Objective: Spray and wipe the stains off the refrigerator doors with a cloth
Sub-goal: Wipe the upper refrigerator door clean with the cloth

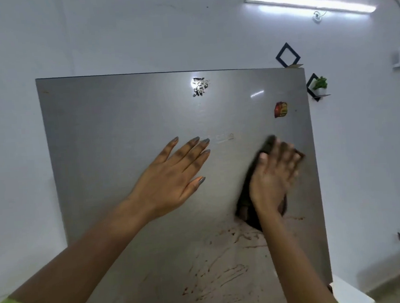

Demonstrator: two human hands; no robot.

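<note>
Wipes with the right hand (275, 176), fingers laid fairly straight and flat over a dark cloth (266, 146), pressing it against the refrigerator door (119, 114) rather than pinching it. Blurred there, so no telling more of the fingers. Braces with the left hand (172, 177), fingers spread and straight, palm toward the bare steel just left of the cloth. Probably meant to steady the door against the push, though cannot tell whether actually touching. Keeps the cloth on the door's right side, its lower end at the topmost streaks of the brown stains (227, 268) smeared across the lower half. Likely mid-wipe, with most of the smearing not yet cleaned. No spray bottle in view. Above the cloth, a red magnet (280, 109) near the right edge and a scuffed patch (200, 86) near the top. Beyond the door, white wall, a lit tube lamp (309, 3) high on the right, and a small plant (319, 84) on a diamond-shaped shelf beside the door's upper corner.
</note>
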